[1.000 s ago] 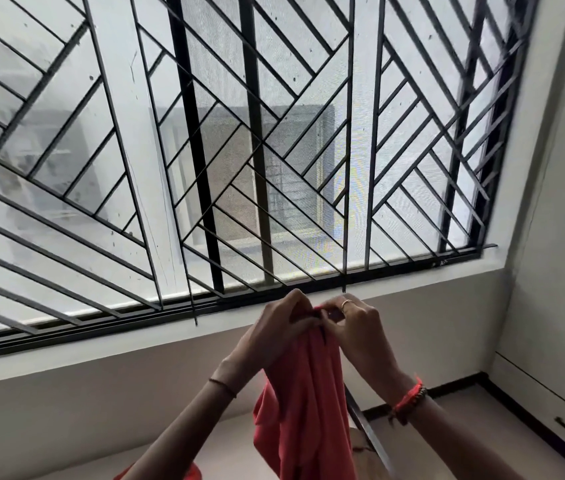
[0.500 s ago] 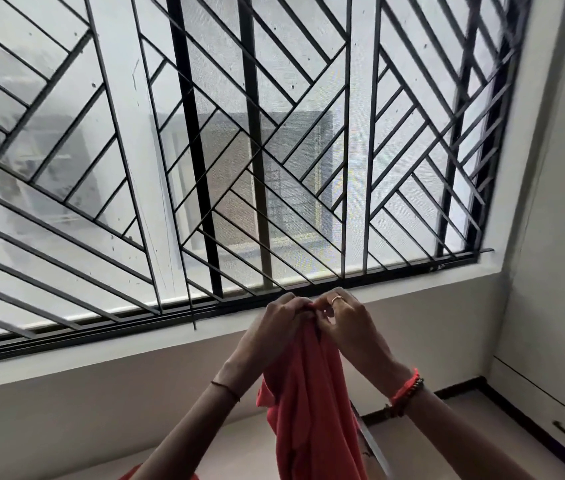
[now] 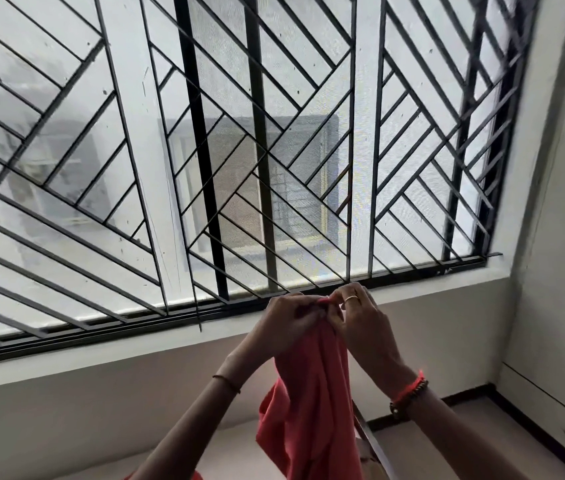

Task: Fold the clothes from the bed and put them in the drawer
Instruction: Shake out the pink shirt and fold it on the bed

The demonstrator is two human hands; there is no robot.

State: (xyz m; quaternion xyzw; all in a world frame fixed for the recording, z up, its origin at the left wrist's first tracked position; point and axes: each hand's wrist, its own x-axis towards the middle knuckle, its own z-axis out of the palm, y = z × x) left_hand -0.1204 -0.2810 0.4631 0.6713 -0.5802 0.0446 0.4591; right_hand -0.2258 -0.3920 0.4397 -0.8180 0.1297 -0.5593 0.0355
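We are pinching the limp, seemingly light coral-red garment (image 3: 312,410) at its top edge, fingers (image 3: 353,302) of left hand (image 3: 288,329) and right hand (image 3: 365,329) curled round it.

Barred window (image 3: 225,161), daylight behind; white wall (image 3: 66,410); drawer fronts (image 3: 558,407) right

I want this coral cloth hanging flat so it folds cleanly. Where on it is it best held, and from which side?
Hold the coral cloth by its top edge, where the left hand and right hand pinch it close together. It hangs from there in a bunched, narrow column, so each hand probably should take an upper corner from its own side.
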